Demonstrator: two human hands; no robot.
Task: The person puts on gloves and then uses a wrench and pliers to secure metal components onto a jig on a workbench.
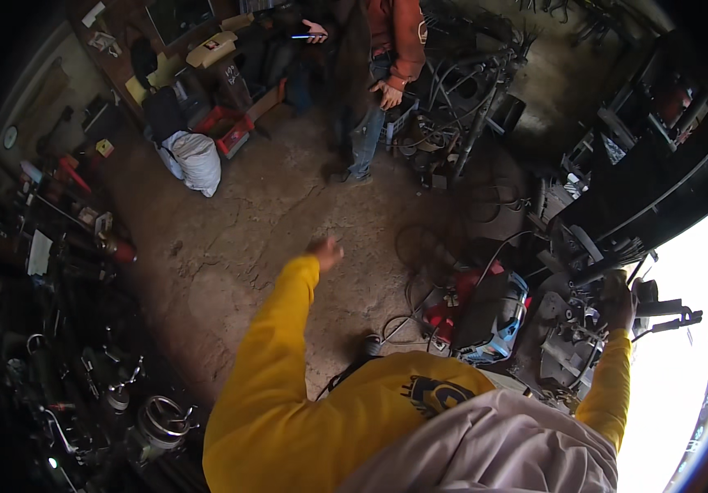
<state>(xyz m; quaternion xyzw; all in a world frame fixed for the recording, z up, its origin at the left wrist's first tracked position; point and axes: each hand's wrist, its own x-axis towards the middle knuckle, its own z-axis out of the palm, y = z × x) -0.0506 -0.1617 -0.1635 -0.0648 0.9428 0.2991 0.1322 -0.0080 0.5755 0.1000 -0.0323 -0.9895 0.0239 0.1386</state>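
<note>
Head view, from the left edge inward: low in deep shade, a round metal wheel [165, 421] among dark machine parts [116, 398]. Higher up, a white sack [198, 164] slumped on the bare, pitted floor [268, 218], just beside a red crate [235, 141]. Near the middle, the left hand [327, 252] out over the floor at the end of a yellow sleeve [268, 320]; fingers blurred, nothing visible in their grasp, cannot tell whether spread or curled. Beyond, a co-worker [379, 70] standing, one hand at a slim blue-edged object [306, 36], the other low by the thigh. To the right, a blue-trimmed machine [506, 320] with red parts [448, 319] close by. Next, a crowd of loose metal parts [572, 349], too jumbled to sort singly. Far right, the right hand [620, 302] at or just beside a dark metal piece [664, 309], jutting toward the bright opening [662, 394]; fingers lost in shadow, so cannot tell whether closed on it or merely near. As for progress, judging from this alone: nothing visibly finished, no part evidently joined or set apart; probably an early handling stage at the right, the remainder impossible to read.
</note>
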